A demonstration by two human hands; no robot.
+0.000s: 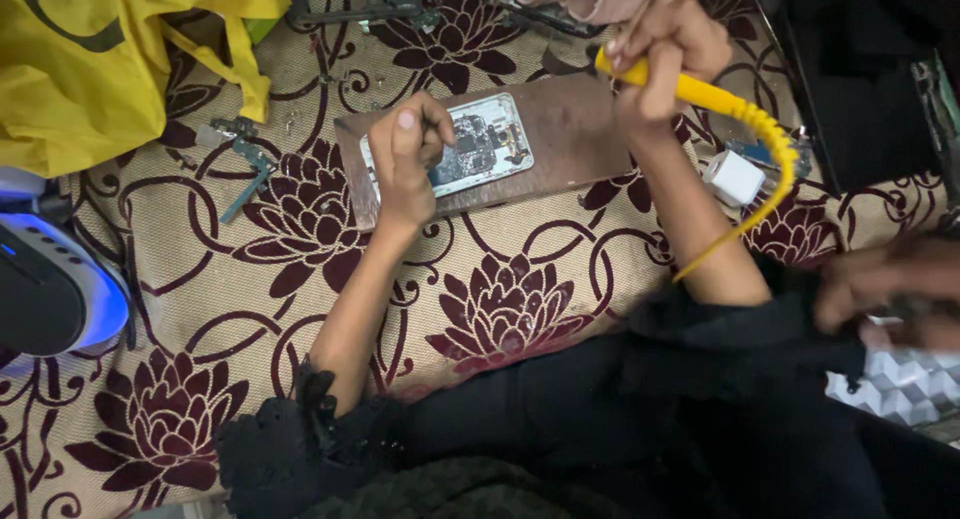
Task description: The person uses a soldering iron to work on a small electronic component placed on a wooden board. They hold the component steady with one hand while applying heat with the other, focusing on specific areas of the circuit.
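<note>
An opened phone (490, 144) with its circuit board showing lies on a brown wooden board (570, 129) on the patterned cloth. My left hand (405, 154) rests on the phone's left part, fingers curled and pinched down against it; whether something thin sits between the fingertips is unclear. My right hand (665, 44) is closed around the yellow handle of a soldering iron (700, 91), held above the board's right end. Its coiled yellow cord (765, 179) runs down along my right forearm.
A yellow bag (110, 59) lies at the top left, and a blue-lit white device (55, 279) sits at the left edge. A white plug adapter (733, 176) sits right of the board. Small metal parts (245, 159) are scattered about. Another person's blurred hand (890, 289) is at the right.
</note>
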